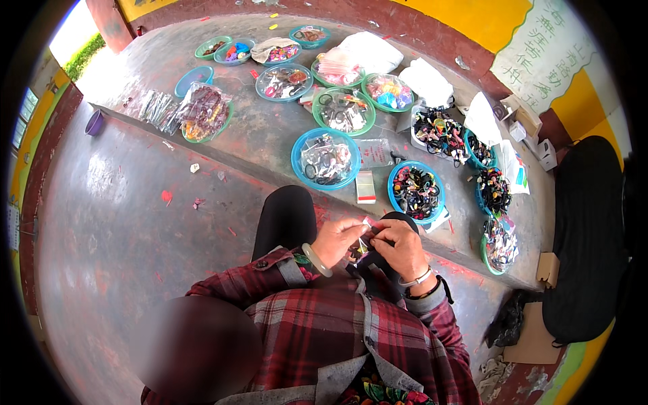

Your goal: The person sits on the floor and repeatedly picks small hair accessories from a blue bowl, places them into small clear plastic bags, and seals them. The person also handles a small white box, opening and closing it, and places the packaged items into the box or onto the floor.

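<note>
Above my lap, my left hand [337,241] pinches a small white piece [366,222] that looks like paper or plastic film. Close by on its right, my right hand [399,250] has its thumb and forefinger pressed together; whatever lies between them is too small to make out. Below the fingertips, between the two hands, a little dark item with a yellowish part [362,248] shows, partly hidden by the fingers. Just beyond my knees stand a blue basket of black and coloured hair ties [416,192] and a blue basket of clear bags [325,159].
On the raised concrete ledge [263,121], several more baskets hold small accessories. A red-and-white box [365,186] lies between the two nearest baskets. White sacks [370,52] stand farther back. To the right are a long black case [586,236] and a black plastic bag [514,318].
</note>
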Motion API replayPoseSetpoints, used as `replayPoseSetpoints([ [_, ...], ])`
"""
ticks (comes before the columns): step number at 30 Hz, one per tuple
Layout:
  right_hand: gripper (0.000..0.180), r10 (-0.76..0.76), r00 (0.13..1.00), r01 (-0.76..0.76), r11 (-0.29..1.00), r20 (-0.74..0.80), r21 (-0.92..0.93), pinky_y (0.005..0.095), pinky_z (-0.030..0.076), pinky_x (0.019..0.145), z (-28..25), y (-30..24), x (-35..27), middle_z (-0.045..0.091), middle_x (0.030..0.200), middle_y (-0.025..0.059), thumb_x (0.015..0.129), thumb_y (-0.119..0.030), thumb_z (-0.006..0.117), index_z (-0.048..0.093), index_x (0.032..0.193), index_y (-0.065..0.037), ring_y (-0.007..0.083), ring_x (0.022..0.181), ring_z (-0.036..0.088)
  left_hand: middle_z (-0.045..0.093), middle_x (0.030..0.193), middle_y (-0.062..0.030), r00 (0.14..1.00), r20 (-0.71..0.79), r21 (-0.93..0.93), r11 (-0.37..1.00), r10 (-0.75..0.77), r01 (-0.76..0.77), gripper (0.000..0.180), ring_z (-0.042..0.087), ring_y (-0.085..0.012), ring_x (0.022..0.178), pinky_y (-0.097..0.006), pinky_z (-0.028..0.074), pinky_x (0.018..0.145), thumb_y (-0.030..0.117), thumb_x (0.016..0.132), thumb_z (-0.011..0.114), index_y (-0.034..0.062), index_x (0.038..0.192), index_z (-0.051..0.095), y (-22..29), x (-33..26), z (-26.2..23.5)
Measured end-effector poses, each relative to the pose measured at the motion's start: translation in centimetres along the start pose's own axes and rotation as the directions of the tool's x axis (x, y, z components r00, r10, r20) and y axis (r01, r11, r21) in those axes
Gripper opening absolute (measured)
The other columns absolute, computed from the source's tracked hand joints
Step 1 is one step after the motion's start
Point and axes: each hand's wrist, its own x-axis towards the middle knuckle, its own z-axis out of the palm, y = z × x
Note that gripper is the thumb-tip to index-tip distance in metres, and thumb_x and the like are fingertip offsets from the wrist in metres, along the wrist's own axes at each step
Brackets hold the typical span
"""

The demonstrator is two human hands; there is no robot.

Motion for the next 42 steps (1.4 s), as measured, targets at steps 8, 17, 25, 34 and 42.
replayPoseSetpoints([
  [8,0.01,0.266,0.962,-0.244,0.938,-0.06,0.248,0.0218,0.043,0.059,1.0,-0.6,-0.2,0.06,0.074,0.0036,0.07,0.0,0.067,0.062,0.079,0.001,0.0094,0.067,0.055,0.063,0.085,-0.0075,0.998,0.034,-0.216,0.975,-0.052,0.058,0.018,0.06,-0.011,0.066,-0.023,0.05,0.051,0.015,0.09,0.05,-0.0006,0.095,0.059,0.3,0.2,-0.3],
  [17,0.021,0.452,0.892,-0.249,0.489,0.0,0.836,0.021,0.046,0.063,2.6,-0.5,0.1,0.062,0.078,0.0041,0.075,0.001,0.066,0.059,0.095,0.003,0.0101,0.071,0.057,0.062,0.086,-0.0083,0.998,0.06,-0.37,0.929,0.024,0.0,0.019,0.06,-0.0127,0.067,-0.025,0.05,0.052,0.015,0.091,0.048,-0.0005,0.096,0.057,0.6,0.3,-0.4],
  [25,0.007,0.533,0.846,-0.256,0.381,0.015,0.888,0.0224,0.046,0.068,3.4,0.2,-0.3,0.064,0.079,0.0059,0.076,0.002,0.064,0.064,0.083,0.003,0.0108,0.072,0.058,0.061,0.085,-0.0073,0.999,0.033,-0.354,0.935,-0.013,0.024,0.018,0.061,-0.0138,0.068,-0.028,0.051,0.052,0.015,0.091,0.048,-0.0002,0.098,0.056,0.3,0.3,-0.5],
  [34,0.001,0.575,0.815,-0.124,0.297,-0.073,0.947,0.0258,0.049,0.069,2.7,0.7,-0.1,0.064,0.079,0.0079,0.077,0.002,0.062,0.063,0.078,0.001,0.015,0.073,0.06,0.06,0.089,-0.0029,0.99,0.126,-0.324,0.941,-0.057,0.095,0.025,0.057,-0.0087,0.076,-0.023,0.047,0.066,0.023,0.089,0.054,0.0015,0.101,0.057,0.0,0.7,-1.0],
  [42,0.003,0.609,0.791,-0.096,0.221,-0.06,0.971,0.0279,0.05,0.067,2.5,-0.1,0.1,0.064,0.079,0.0097,0.078,-0.001,0.062,0.061,0.079,0.002,0.0165,0.072,0.061,0.06,0.088,-0.0007,0.939,0.327,-0.094,0.985,-0.106,0.144,0.02,0.054,-0.0072,0.076,-0.022,0.043,0.068,0.01,0.081,0.062,0.0024,0.1,0.059,-1.6,1.2,-1.4],
])
